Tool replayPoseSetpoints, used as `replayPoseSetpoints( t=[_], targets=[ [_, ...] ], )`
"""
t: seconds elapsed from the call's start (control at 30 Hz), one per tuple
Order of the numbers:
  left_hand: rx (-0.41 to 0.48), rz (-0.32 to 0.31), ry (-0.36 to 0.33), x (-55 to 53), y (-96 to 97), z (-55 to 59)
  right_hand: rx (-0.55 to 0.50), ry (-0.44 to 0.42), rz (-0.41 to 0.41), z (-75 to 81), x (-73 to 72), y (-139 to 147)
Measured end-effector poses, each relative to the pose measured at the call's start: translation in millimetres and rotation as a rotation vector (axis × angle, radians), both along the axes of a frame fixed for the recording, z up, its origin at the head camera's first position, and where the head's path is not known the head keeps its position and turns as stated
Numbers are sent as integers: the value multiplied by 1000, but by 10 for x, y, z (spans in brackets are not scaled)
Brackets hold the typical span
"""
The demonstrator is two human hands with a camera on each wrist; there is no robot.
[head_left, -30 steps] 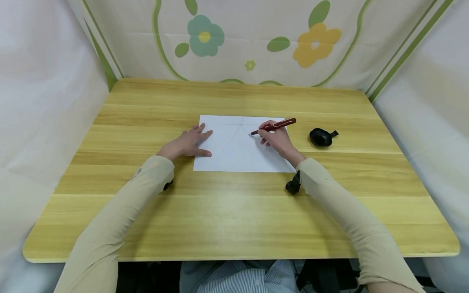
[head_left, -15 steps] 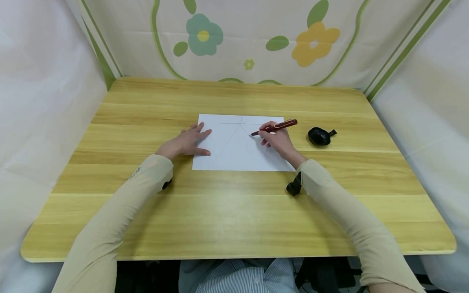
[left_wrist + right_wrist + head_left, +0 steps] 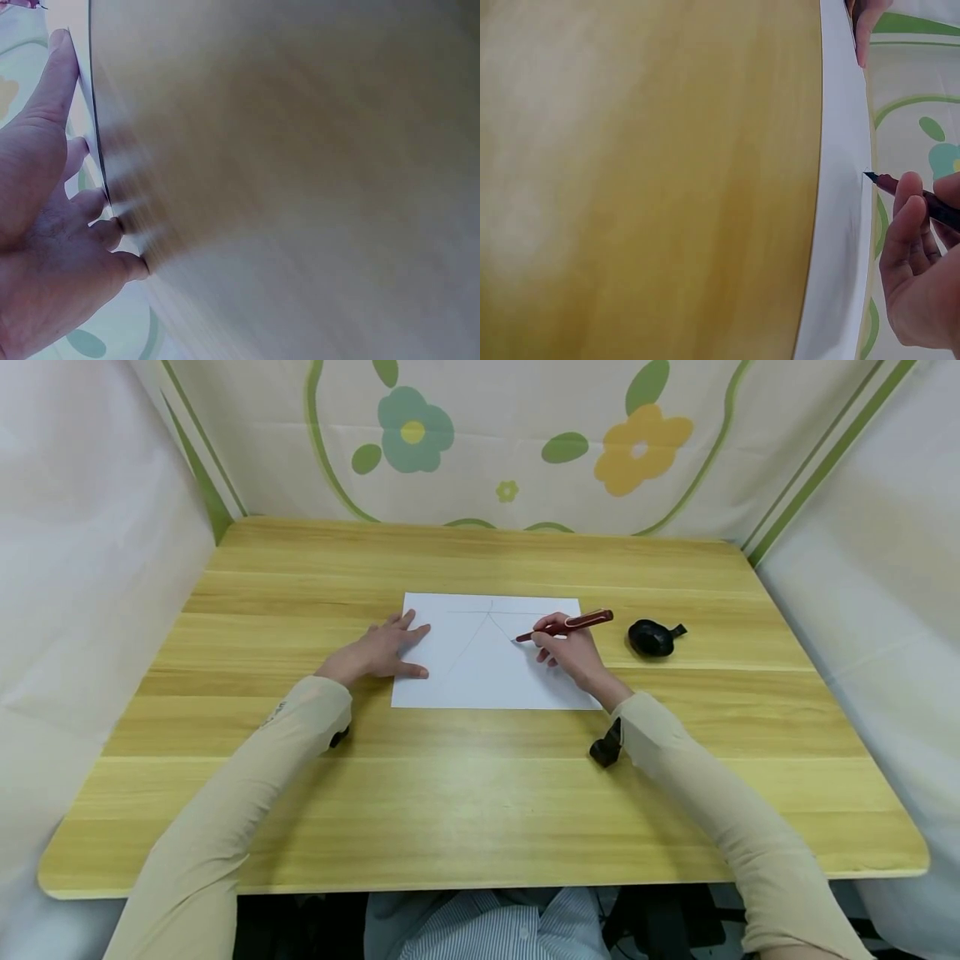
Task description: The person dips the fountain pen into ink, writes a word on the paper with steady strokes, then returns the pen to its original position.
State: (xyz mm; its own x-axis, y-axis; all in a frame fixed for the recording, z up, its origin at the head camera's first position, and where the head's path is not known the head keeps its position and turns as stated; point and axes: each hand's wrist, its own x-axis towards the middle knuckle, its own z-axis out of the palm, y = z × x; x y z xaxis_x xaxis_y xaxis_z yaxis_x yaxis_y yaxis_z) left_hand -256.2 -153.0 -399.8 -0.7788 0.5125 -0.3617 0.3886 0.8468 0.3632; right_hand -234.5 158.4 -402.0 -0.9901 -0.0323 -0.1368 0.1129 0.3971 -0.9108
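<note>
A white sheet of paper (image 3: 465, 685) lies on the wooden table, with thin lines near its top: one across, a short one above it, and two slanting down from the middle. My right hand (image 3: 573, 652) pinches a dark red fountain pen (image 3: 588, 620), its nib touching the paper at the lower end of the right slanting line. In the right wrist view the dark pointed nib (image 3: 869, 176) meets the sheet. Spread over the paper's left edge, my left hand (image 3: 378, 652) rests with fingers apart; the left wrist view shows its thumb (image 3: 56, 82) along the sheet.
A black round object with a short tab (image 3: 651, 638) lies on the table (image 3: 465, 810), right of the paper. A black wrist camera (image 3: 606, 745) hangs under the right sleeve. White cloth walls with printed flowers (image 3: 416, 431) enclose the table's back and sides.
The pen tip has moved slightly down and to the right, and the right slanting line has grown a little longer. My left hand keeps its place on the paper.
</note>
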Motion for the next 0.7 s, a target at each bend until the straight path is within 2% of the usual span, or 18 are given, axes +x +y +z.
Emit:
replayPoseSetpoints(
  t=[0.23, 0.5, 0.7],
  targets=[
    [4, 1, 0, 9, -3, -9, 18, -5, 11, -27, 23, 38],
    [8, 6, -4, 18, 10, -7, -14, -40, 24, -38, 57, 92],
    [16, 12, -3, 13, 0, -6, -20, -53, 43, 98, 137, 90]
  ],
)
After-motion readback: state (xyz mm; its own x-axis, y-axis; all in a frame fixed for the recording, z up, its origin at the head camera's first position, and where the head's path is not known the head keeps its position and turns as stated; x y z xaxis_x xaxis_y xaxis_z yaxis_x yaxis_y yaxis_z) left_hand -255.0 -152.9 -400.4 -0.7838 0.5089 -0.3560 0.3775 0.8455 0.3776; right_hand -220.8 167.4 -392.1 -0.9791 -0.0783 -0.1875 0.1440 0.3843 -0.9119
